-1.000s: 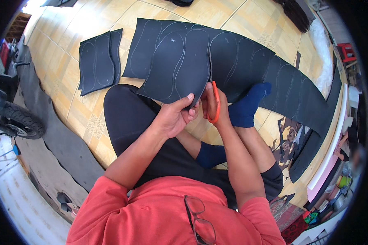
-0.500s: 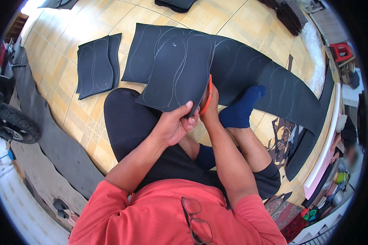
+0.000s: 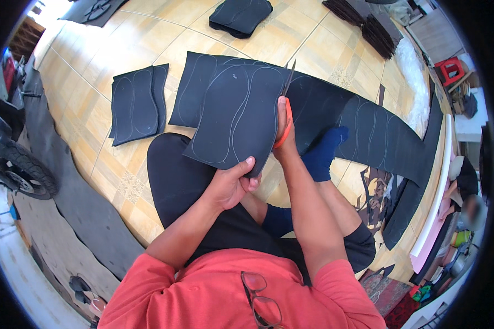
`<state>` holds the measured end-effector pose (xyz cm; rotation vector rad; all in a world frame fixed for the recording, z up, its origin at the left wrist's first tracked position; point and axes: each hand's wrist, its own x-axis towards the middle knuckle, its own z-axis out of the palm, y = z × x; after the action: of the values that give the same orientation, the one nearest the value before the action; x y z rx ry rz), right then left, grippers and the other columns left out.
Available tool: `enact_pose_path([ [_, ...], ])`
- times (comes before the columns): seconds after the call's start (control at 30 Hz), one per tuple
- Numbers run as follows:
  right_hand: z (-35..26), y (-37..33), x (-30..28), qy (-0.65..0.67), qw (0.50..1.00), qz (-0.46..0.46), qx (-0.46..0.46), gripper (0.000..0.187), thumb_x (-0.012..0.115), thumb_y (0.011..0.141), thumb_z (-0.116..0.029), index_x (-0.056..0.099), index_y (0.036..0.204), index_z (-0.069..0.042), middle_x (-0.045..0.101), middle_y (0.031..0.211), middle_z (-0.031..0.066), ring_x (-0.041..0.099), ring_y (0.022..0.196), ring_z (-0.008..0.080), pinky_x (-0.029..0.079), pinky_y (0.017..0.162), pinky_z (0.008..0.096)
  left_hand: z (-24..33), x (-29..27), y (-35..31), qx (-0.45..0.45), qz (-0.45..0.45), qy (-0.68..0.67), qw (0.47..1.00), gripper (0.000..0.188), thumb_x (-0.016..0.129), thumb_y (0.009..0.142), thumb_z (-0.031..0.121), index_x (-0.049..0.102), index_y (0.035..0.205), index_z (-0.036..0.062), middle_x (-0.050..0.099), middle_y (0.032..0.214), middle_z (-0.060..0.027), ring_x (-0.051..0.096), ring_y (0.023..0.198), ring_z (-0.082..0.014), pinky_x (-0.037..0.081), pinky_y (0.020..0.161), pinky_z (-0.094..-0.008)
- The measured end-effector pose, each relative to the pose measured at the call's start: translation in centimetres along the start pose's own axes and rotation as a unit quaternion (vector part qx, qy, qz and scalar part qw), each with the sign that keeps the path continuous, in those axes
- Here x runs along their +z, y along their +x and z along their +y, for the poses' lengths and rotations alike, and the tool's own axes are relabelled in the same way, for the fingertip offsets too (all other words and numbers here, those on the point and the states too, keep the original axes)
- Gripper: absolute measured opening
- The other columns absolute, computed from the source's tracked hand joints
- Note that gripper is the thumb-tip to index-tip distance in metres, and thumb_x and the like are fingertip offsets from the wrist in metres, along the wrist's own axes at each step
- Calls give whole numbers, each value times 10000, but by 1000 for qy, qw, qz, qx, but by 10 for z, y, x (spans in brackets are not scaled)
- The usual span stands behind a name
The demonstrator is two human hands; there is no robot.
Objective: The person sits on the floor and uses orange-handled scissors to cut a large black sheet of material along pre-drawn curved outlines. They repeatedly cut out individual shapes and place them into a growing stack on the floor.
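My left hand (image 3: pixel 233 187) is closed on the near edge of a black sheet piece (image 3: pixel 235 118), thumb on top. Pale curved sole-shaped outlines are drawn on the piece, which is raised over my lap. My right hand (image 3: pixel 284 137) is closed around the orange handles of a pair of scissors (image 3: pixel 288 122). Their dark blades point away from me along the piece's right edge, tips slightly apart; whether they touch the edge I cannot tell. Beyond and under the piece, a long black sheet (image 3: pixel 379 129) with similar outlines lies across the tiled floor.
A stack of outlined black pieces (image 3: pixel 134 107) lies to the left, another black stack (image 3: pixel 240 16) farther off. My socked foot (image 3: pixel 326 151) rests against the long sheet. Dark offcuts (image 3: pixel 376 197) lie at right. A motorbike wheel (image 3: pixel 22 170) stands at far left.
My right hand and the scissors have moved away from my left hand, up along the piece's right edge. The blades now show plainly. The whole view has tilted slightly farther outward.
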<state>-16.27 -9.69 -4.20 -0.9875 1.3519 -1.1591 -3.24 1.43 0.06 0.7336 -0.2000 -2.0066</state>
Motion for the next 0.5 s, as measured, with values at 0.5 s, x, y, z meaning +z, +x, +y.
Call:
enact_pose_path([
  [0.5,-18,-56,-24,52,991,-9,119,562,430,960,-556,505,770,-33,390,510,2,374,341,101,298,294,259,105,-65,-18,141,173,200,954,266,648,889,110,558,1095,-33,644,941,-126,644,670,-216,517,530,-300],
])
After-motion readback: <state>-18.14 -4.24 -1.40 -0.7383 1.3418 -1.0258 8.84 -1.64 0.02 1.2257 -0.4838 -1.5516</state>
